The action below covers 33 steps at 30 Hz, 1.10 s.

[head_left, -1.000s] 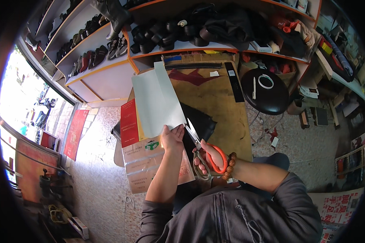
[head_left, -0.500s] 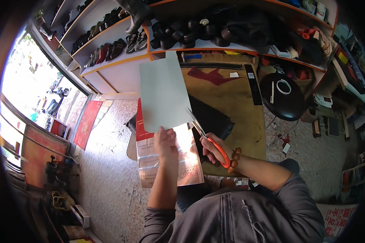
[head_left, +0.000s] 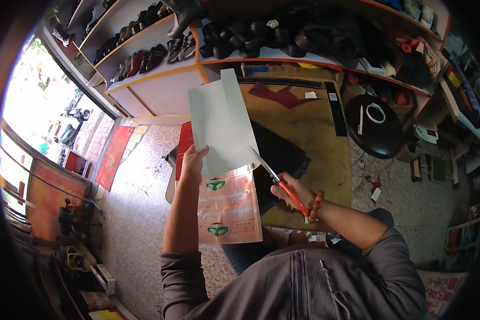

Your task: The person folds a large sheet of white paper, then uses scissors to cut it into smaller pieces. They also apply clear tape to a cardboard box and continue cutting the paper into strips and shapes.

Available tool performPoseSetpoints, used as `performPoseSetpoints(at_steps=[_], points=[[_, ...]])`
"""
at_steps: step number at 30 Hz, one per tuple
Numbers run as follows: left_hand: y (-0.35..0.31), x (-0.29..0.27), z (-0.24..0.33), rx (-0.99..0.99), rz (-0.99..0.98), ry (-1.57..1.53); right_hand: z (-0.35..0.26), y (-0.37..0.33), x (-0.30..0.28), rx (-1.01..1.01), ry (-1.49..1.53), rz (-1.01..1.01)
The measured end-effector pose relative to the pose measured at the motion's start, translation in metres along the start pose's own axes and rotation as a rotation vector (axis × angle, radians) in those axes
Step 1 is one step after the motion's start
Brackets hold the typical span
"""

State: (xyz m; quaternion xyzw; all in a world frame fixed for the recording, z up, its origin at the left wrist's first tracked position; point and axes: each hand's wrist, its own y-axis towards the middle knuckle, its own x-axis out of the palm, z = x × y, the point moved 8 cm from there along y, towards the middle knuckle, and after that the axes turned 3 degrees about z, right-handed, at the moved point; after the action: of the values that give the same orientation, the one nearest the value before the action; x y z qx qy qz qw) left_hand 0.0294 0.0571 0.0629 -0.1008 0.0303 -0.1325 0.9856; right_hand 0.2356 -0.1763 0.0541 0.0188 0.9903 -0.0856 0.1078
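My left hand (head_left: 193,162) pinches the lower left edge of a pale grey sheet (head_left: 221,128), its thumb lying on top. The sheet is held up in front of me, and a narrow strip juts from its upper right. In my right hand (head_left: 298,191) is a pair of scissors (head_left: 289,196) with orange handles. Their blades point up and left, their tips at the sheet's lower right edge; whether they touch it I cannot tell. Beneath the sheet hangs a shiny printed plastic wrapper (head_left: 229,210) with a red part; what holds it is hidden.
Black material (head_left: 282,154) and a dark red scrap (head_left: 279,96) lie on the brown tabletop (head_left: 325,170). A round black stool (head_left: 376,136) at the right bears a pen and a white ring. Shelves of shoes (head_left: 234,40) stand at the back; a doorway opens at the left.
My left hand has shifted left along the sheet's edge, its thumb now on top. The sheet has moved slightly right. The scissors have turned, and their blades look closer together.
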Motion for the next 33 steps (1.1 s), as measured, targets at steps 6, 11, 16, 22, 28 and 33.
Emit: performPoseSetpoints(at_steps=[6, 11, 16, 22, 28, 33], points=[[-0.03, 0.034, 0.005, 0.105, 0.001, -0.212, 0.013, -0.017, 0.004, 0.299, 0.702, -0.098], [-0.049, 0.034, 0.006, 0.183, 0.009, -0.375, 0.003, -0.02, 0.014, 0.17, 0.938, -0.202], [-0.051, 0.022, 0.001, 0.219, -0.015, -0.431, -0.01, -0.021, 0.022, 0.036, 0.812, -0.169], [-0.048, 0.009, -0.011, 0.247, -0.005, -0.426, -0.023, -0.025, 0.027, -0.041, 0.717, -0.151], [-0.056, 0.011, -0.011, 0.247, 0.015, -0.459, -0.02, -0.027, 0.029, 0.004, 0.756, -0.177], [-0.067, 0.035, 0.008, 0.345, -0.029, -0.424, -0.01, -0.035, 0.031, 0.123, 0.687, -0.241]])
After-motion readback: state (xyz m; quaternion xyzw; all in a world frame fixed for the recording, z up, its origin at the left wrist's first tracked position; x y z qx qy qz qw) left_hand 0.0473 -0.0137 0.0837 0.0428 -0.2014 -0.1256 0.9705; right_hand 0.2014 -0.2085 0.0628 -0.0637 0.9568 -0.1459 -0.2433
